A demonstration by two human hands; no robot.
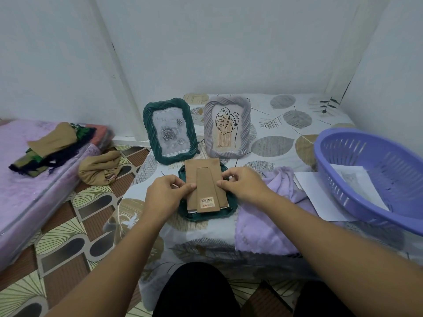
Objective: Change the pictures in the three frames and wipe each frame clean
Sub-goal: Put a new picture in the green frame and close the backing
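Note:
A dark green frame [204,216] lies face down on the patterned sheet in front of me. On it sits its brown cardboard backing [203,179] with a stand flap and a barcode sticker. My left hand [168,191] pinches the backing's left edge. My right hand [243,186] pinches its right edge. Behind stand two upright frames: a dark green one [170,131] with a grey rose picture and a lilac-grey one [226,126] with a leaf line drawing. A lilac cloth [270,220] lies just right of the flat frame.
A purple plastic basket [370,177] stands at the right, with white paper sheets [320,197] in and under it. A tan bundle of fabric [100,168] lies on the floor at the left. Folded clothes [52,145] sit on a pink mattress [23,191]. White walls close the back.

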